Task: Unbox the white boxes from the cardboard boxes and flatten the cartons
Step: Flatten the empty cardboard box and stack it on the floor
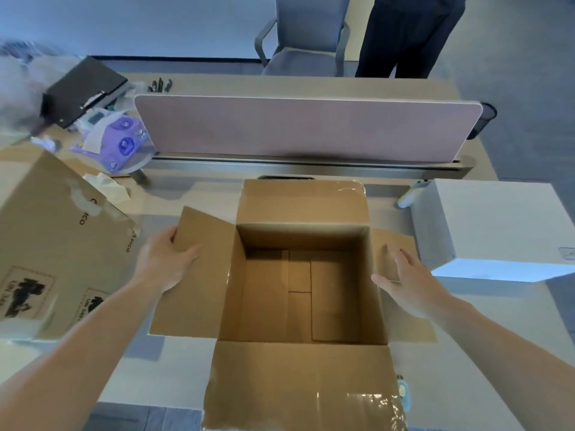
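At the middle of the worktop (168, 194), seen from the head camera, a cardboard box (298, 297) stands upright with all four top flaps folded outward, so the view goes straight down to the folded bottom flaps that make its inner floor. Its far flap (303, 203) stands tilted up and its near flap (298, 377), with shiny tape along its edge, hangs toward the viewer. The left hand (165, 259) holds the left flap (199, 281) near its far corner: the grip is closed on the cardboard, fingers curled over the outer edge and the thumb lying on top. The right hand (407, 278) rests on the right flap (413, 331) with a wide, flat grip, fingers straight and slightly spread, the thumb beside the box rim. Just right of that flap, on the right side of the worktop, sits a white box (494, 225), closed and upright. On the left lies a second carton (53, 244), tilted, with torn tape and black printing on its side. Farther back a pink divider panel (305, 129) runs across the worktop; left of it lie a purple tissue pack (121, 141) and a black folder (84, 88). Beyond the panel are a grey chair (305, 35) and a standing person in dark clothes (410, 35).
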The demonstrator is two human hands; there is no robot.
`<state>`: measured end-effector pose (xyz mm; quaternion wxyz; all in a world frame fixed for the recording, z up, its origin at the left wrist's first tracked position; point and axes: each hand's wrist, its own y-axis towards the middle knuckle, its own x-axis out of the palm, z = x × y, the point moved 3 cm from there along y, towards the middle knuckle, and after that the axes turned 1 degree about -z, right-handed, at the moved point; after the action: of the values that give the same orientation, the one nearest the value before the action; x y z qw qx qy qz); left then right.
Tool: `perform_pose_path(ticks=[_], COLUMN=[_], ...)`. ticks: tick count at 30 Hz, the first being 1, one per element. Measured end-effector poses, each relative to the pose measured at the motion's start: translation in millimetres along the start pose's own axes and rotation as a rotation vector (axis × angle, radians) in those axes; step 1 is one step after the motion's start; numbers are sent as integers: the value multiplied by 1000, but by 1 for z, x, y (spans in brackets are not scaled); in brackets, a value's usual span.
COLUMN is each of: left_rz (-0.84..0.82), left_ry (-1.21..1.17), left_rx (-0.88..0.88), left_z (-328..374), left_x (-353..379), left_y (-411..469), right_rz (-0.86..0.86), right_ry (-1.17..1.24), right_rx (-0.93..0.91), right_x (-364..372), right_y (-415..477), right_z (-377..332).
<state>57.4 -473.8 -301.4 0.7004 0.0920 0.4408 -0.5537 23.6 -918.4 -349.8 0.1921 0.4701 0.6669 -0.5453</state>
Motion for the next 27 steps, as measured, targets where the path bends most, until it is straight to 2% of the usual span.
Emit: perform_pose_path(ticks=[4, 7, 9, 13, 18, 23, 27], left_rz=[58, 123, 73, -168, -258, -397, -487], left_ry=[152, 505, 664, 422, 216, -86, -196], left_rx=[112, 95, 99, 42, -126, -339, -373], left_z=[6, -9, -15, 0, 21, 29, 43], left_x=[9, 11, 22, 70, 102, 100, 102], left_y=[-1, 2, 2, -6, -1, 23, 20], right_rz=[-8, -7, -16, -25, -43, -153, -181], right_ry=[-44, -52, -39, 7, 194, 608, 795], right_rx=[20, 19, 39, 84, 198, 353, 429], right_x=[3, 7, 7, 6, 7, 4, -2], right_y=[-3, -1, 4, 19, 45, 57, 57], right_z=[-3, -8, -10, -21, -29, -48, -52])
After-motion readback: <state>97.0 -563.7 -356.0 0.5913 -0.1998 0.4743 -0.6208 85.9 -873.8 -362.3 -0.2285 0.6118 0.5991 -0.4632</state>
